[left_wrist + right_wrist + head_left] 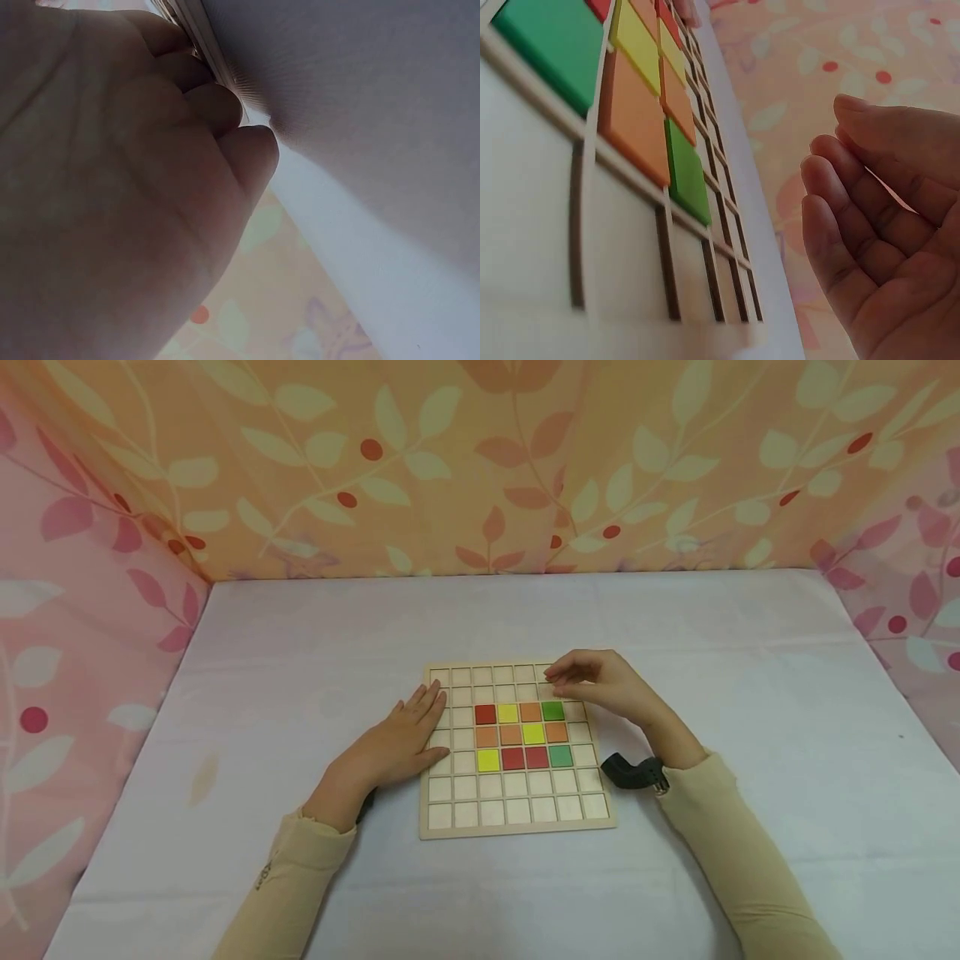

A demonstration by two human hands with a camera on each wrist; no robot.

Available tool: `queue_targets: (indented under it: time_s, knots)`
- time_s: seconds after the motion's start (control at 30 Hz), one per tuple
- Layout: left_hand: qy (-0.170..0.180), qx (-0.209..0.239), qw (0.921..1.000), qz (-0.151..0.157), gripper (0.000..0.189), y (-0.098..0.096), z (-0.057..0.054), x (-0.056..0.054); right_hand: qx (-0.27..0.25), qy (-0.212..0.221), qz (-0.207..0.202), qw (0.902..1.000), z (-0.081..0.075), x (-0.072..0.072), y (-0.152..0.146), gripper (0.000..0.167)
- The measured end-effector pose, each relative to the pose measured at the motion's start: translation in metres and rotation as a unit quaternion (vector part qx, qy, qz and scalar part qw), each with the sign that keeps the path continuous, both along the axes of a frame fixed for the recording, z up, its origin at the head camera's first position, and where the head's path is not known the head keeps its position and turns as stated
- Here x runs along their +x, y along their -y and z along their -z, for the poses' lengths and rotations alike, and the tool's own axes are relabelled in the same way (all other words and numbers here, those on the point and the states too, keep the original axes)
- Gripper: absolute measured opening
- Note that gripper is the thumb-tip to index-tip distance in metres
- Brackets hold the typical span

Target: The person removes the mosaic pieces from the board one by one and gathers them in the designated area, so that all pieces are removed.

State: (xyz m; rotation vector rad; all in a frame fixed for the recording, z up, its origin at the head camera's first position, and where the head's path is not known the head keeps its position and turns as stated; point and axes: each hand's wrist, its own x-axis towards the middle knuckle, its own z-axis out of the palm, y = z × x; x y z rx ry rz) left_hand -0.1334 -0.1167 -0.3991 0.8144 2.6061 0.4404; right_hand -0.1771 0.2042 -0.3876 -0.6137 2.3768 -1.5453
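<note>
A light wooden grid board (517, 833) lies flat on the white cloth, with coloured square tiles in three rows near its middle. Red (485, 715), yellow (488, 760), orange (556, 732) and green (552, 710) tiles sit in its cells. My left hand (397, 739) rests on the board's left edge, fingers fairly straight and thumb spread. Above the board's upper right corner hovers my right hand (607, 685), its fingers loosely bent. The right wrist view shows nothing between those fingers (832, 240), which stand apart from the green tile (686, 172).
White cloth (300, 635) covers the table around the board. A patterned orange curtain (480, 468) hangs behind it, with pink curtains at both sides. A black curved piece (633, 772) sticks out from the right wrist, beside the board's right edge.
</note>
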Motion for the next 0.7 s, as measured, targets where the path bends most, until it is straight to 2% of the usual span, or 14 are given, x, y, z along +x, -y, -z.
queue_targets:
  time_s: [0.17,0.4,0.7]
  knots:
    - [-0.001,-0.003,1.0,0.002,0.079,0.001,0.001,0.0,-0.013,0.009,-0.022,0.9996,0.001,-0.002,0.016,0.024]
    - [0.002,0.005,1.0,0.003,0.077,0.0,0.001,0.0,0.001,0.006,-0.044,0.999,0.004,-0.004,0.033,0.021]
    - [0.002,0.0,1.0,0.001,0.075,0.0,-0.002,0.001,-0.013,0.026,-0.074,0.9969,0.01,-0.009,0.049,0.018]
